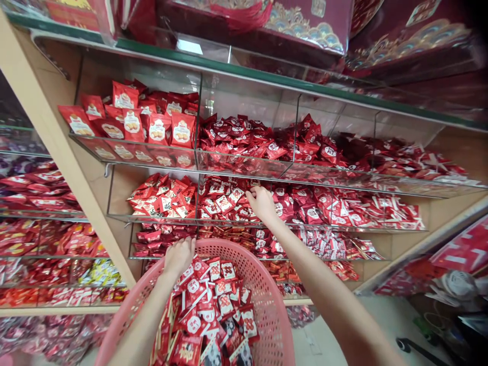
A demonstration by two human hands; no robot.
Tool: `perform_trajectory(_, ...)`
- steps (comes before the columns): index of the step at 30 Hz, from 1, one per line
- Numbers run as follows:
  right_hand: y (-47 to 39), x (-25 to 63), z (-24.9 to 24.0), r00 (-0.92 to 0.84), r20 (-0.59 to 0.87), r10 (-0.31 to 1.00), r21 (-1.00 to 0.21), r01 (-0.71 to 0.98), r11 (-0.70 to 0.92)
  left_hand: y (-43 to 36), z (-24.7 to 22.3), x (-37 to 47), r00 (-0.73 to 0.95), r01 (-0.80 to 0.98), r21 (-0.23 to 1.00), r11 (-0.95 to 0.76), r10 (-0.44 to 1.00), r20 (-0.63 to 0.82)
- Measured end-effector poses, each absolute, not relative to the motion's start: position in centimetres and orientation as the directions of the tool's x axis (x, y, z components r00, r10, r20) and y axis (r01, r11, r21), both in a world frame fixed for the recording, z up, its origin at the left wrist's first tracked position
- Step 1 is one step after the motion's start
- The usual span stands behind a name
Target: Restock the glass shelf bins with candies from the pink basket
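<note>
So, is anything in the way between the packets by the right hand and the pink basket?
Yes: a clear shelf edge stands between those packets and the basket. The right hand reaches over it. The left hand, on the basket, is off to one side.

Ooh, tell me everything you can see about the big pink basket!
The pink basket is round and looks like plastic, with lots of little holes in its wall and a smooth rim. It's in front of the shelf unit, with its near side cut off by the picture. Mostly red packets are heaped inside, hiding its bottom. The left hand holds its far rim.
</note>
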State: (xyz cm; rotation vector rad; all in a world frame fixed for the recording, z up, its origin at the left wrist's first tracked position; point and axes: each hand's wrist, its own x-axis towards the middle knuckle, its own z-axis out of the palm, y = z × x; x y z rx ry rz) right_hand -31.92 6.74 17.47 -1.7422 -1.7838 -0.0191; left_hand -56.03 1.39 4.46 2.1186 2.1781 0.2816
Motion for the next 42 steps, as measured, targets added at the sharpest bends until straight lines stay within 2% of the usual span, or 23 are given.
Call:
perform_trajectory(4, 7.3, -32.9, 18.1, 0.137, 0.386, 0.912, -0.333, 0.943, 0.000, 1.4, 4.5, -56.1, -0.014, 0.983, 0.184, -0.002, 0.996, 0.083)
perform_trajectory(9, 7.4, -33.3, 17.7, 0.125, 0.424, 0.897, -0.297, 0.955, 0.007, 1.3, 4.7, -56.0, -0.021, 0.985, 0.172, 0.010, 0.998, 0.065)
perform_trajectory(12, 7.4, -33.6, 17.6, 0.128, 0.448, 0.885, -0.336, 0.941, 0.034, 1.3, 4.8, -55.9, -0.031, 0.986, 0.167, 0.021, 0.998, 0.055)
perform_trajectory(16, 7.9, -33.6, 17.8, 0.155, 0.463, 0.873, -0.489, 0.866, 0.105, 1.3, 4.7, -56.0, -0.022, 0.986, 0.166, 0.011, 0.998, 0.067)
perform_trajectory(21, 8.4, -32.3, 17.7, 0.187, 0.475, 0.860, -0.726, 0.635, 0.264, 1.4, 4.6, -56.1, -0.014, 0.985, 0.172, 0.001, 0.997, 0.073)
perform_trajectory(25, 7.1, -31.4, 17.2, 0.218, 0.473, 0.854, -0.865, 0.301, 0.402, 1.5, 4.8, -56.0, -0.025, 0.984, 0.179, 0.015, 0.998, 0.053)
perform_trajectory(28, 4.5, -30.8, 16.6, 0.234, 0.423, 0.875, -0.905, 0.062, 0.421, 1.5, 4.8, -55.9, -0.017, 0.985, 0.170, 0.006, 0.998, 0.059)
perform_trajectory(31, 1.2, -29.8, 15.6, 0.116, 0.347, 0.931, -0.936, -0.023, 0.352, 1.6, 4.8, -56.0, 0.006, 0.989, 0.148, -0.015, 0.998, 0.065)
perform_trajectory(34, -1.8, -28.7, 13.2, -0.167, 0.168, 0.971, -0.983, 0.047, 0.179, 1.6, 4.8, -55.9, -0.005, 0.991, 0.134, -0.001, 0.999, 0.051)
perform_trajectory(37, -3.5, -28.1, 9.4, -0.385, -0.052, 0.921, -0.978, 0.205, 0.030, 1.6, 5.1, -55.8, -0.023, 0.990, 0.137, 0.020, 0.999, 0.026)
perform_trajectory(39, -4.0, -28.0, 6.6, -0.429, -0.158, 0.889, -0.934, 0.356, 0.005, 1.5, 5.2, -55.7, -0.027, 0.989, 0.143, 0.024, 0.999, 0.018)
perform_trajectory(42, -4.2, -28.3, 3.2, -0.403, -0.269, 0.875, -0.828, 0.560, 0.003, 1.5, 5.2, -55.7, -0.025, 0.990, 0.143, 0.022, 0.999, 0.023)
